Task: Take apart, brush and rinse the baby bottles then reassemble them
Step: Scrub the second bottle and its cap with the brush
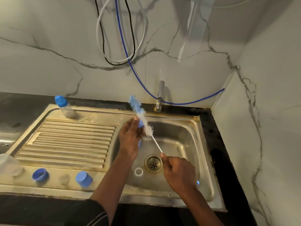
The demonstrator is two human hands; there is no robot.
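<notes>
The sink (187,128) is seen as dulled, stained steel; the bottle brush (141,118) as soft bristle on thin wire; the caps (83,178) as matt blue plastic.

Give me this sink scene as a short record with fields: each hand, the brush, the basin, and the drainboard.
left hand: holds a blue part against the brush bristles
right hand: grips the brush by its thin white handle
basin: white ring lying beside the drain
front rim: blue ring, clear teat, blue cap, in a row
drainboard: capped bottle upright at its back
</notes>
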